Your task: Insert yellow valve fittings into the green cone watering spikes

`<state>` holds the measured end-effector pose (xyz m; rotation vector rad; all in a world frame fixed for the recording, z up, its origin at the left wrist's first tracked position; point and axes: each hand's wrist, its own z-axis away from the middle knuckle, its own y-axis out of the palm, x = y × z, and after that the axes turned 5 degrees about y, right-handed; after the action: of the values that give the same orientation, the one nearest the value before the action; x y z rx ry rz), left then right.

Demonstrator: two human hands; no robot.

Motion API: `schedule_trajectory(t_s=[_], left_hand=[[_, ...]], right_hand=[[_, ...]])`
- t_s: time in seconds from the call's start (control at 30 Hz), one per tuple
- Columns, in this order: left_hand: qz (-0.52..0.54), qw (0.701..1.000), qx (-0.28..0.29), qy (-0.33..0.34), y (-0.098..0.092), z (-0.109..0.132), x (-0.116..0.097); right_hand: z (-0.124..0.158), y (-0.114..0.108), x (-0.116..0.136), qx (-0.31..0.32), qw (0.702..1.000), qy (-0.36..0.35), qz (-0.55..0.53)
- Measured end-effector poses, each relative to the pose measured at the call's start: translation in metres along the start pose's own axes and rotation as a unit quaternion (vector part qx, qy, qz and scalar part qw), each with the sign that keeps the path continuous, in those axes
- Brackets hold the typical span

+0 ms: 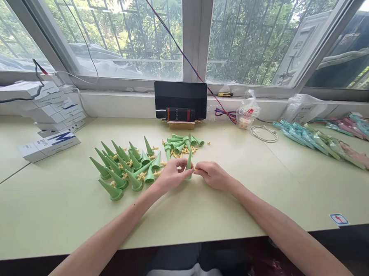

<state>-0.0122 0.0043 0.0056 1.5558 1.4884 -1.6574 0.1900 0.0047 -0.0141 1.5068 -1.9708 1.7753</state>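
My left hand (171,175) is closed around a green plastic cone spike (189,161), which points upward. My right hand (212,175) pinches a small yellow piece (195,169) against the base of that cone. To the left lies a pile of several green cones with yellow parts (123,169) on the pale green table (60,205). Behind my hands is a second, smaller pile of green cones and loose yellow pieces (181,144).
A dark tablet (180,99) leans on the sill with a phone (180,114) in front. White boxes (50,141) are stacked at the left. A plastic bag (247,112), white cable (263,134) and teal packets (308,138) lie at the right, beside another person's hand (361,158).
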Motion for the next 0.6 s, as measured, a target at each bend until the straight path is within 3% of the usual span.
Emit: schedule_trajectory(t_s=[0.6], left_hand=[[-0.077, 0.996, -0.029, 0.028, 0.0037, -0.0007, 0.0026]], right_hand=[[-0.0012, 0.0003, -0.0018, -0.018, 0.999, 0.031, -0.009]])
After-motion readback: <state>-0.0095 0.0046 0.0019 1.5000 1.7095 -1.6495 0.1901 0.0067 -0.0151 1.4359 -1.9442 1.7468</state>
